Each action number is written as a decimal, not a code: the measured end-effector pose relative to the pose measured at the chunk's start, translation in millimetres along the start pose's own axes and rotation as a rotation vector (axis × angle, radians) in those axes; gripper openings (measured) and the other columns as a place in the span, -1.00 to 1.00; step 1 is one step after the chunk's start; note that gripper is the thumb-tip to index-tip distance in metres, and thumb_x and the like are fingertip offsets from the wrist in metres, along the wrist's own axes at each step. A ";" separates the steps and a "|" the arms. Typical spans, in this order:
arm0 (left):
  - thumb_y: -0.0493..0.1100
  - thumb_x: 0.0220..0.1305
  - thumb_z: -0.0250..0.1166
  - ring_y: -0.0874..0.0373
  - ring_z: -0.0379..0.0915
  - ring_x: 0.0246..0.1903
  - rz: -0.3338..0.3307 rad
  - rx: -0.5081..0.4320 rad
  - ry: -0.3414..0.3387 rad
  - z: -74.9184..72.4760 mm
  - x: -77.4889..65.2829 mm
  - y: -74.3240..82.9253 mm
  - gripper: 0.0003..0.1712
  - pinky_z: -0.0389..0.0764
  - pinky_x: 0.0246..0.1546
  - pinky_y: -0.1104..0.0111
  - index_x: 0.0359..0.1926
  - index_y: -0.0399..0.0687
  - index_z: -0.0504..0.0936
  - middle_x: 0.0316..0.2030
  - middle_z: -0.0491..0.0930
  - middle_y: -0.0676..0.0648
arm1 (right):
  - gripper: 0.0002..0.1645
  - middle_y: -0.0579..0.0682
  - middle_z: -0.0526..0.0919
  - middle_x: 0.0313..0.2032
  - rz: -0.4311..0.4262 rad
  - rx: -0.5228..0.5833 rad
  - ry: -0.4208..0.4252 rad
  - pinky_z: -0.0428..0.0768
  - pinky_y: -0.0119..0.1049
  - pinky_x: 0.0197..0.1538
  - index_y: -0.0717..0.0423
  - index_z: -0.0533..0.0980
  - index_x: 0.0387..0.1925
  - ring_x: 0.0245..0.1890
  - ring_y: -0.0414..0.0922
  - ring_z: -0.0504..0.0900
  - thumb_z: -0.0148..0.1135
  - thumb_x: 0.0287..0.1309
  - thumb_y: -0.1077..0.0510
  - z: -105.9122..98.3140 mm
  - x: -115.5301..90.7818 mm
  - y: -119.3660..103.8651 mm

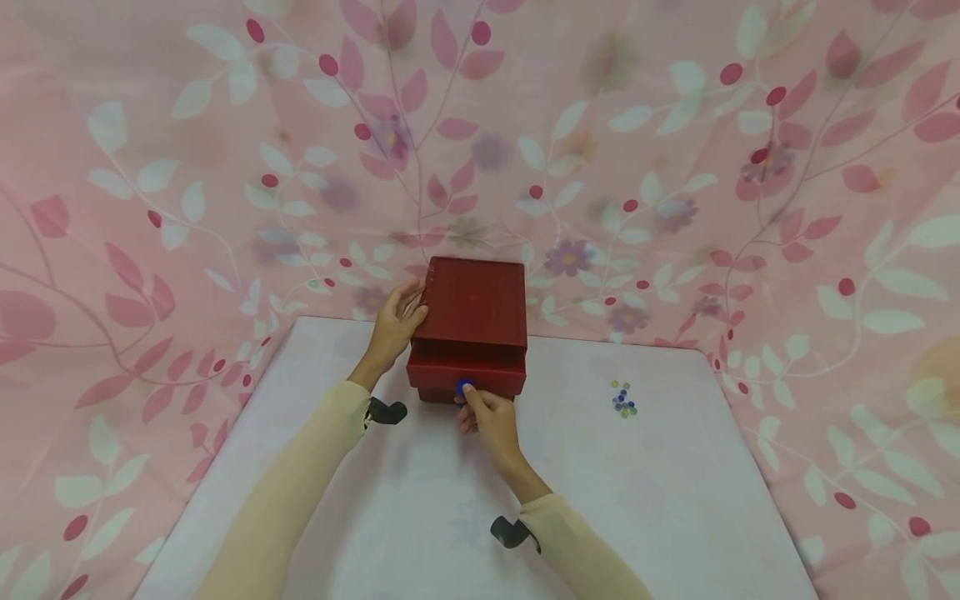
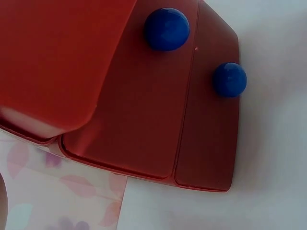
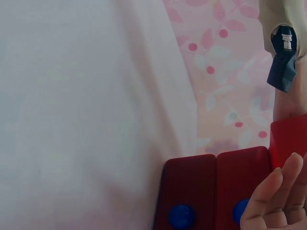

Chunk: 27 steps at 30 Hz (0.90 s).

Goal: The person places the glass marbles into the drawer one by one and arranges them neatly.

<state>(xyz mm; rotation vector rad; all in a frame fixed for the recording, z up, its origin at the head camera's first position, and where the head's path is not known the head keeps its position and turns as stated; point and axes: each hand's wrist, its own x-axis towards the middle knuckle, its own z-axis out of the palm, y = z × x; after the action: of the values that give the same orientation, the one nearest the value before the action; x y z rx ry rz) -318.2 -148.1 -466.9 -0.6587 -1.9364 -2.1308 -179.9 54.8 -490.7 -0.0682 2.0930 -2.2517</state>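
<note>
One open red drawer point(image 1: 467, 372), right hand point(image 1: 491, 418) apparently round its blue knob point(image 1: 461, 386).

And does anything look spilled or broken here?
Nothing looks broken. The one slightly odd thing is the little cluster of marbles lying loose on the table, with no dish around them, so they might look spilled. The top drawer sticks out, but the right hand is holding its blue knob.

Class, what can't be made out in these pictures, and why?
Head: most of the inside of the open drawer, under the top of the red box.
Head: exact number of marbles, too small.
Left wrist: the left hand, almost wholly beyond the left edge.
Right wrist: part of the right hand, cut by bottom and right edges.
</note>
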 end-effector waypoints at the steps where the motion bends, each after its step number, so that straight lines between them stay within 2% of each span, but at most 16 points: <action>1: -0.47 0.34 0.14 -0.25 -0.01 0.41 0.001 0.003 -0.001 0.0 0.1 -0.1 -0.33 0.06 0.46 0.09 0.38 -0.56 0.08 0.35 0.15 -0.49 | -0.50 0.39 0.61 -0.48 0.001 0.004 0.001 0.69 -0.32 -0.44 0.50 0.63 -0.24 -0.62 -0.07 0.57 0.12 0.41 0.04 0.0 -0.5 0.4; 8: -0.49 0.33 0.14 -0.25 -0.01 0.41 -0.006 -0.007 0.005 0.6 -0.2 0.3 -0.33 0.06 0.46 0.10 0.38 -0.56 0.08 0.35 0.15 -0.50 | -0.55 0.27 0.62 -0.54 -0.012 0.020 0.004 0.70 -0.32 -0.45 0.41 0.66 -0.30 -0.64 -0.10 0.58 0.14 0.39 0.04 -0.3 -3.2 3.4; 14: -0.46 0.34 0.15 -0.22 0.00 0.42 -0.025 -0.001 0.005 0.8 0.8 1.6 -0.32 0.08 0.46 0.16 0.39 -0.52 0.09 0.36 0.15 -0.47 | -0.57 0.29 0.62 -0.53 -0.018 0.019 0.002 0.70 -0.32 -0.44 0.34 0.68 -0.31 -0.63 -0.09 0.59 0.14 0.39 0.03 -0.7 -5.6 4.7; 22: -0.45 0.34 0.16 -0.23 0.00 0.41 -0.036 0.027 -0.027 -3.6 3.2 2.7 -0.33 0.07 0.45 0.07 0.39 -0.52 0.10 0.36 0.14 -0.47 | -0.57 0.25 0.62 -0.54 0.003 0.024 0.001 0.68 -0.34 -0.45 0.36 0.67 -0.30 -0.62 -0.09 0.59 0.14 0.39 0.03 0.0 -9.8 2.9; 27: -0.44 0.34 0.16 -0.22 0.01 0.41 -0.050 0.034 -0.031 -4.9 3.6 2.3 -0.33 0.10 0.44 0.06 0.39 -0.48 0.11 0.37 0.14 -0.46 | -0.57 0.31 0.62 -0.53 -0.004 0.004 0.001 0.69 -0.30 -0.42 0.36 0.67 -0.30 -0.61 -0.05 0.60 0.13 0.40 0.04 0.3 -13.2 1.2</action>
<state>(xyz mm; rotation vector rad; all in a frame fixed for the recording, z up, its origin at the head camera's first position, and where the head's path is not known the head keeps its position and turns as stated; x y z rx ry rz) -321.4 -152.7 -463.6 -0.6472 -2.0218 -2.1234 -166.7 55.5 -491.7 -0.0711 2.0900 -2.2585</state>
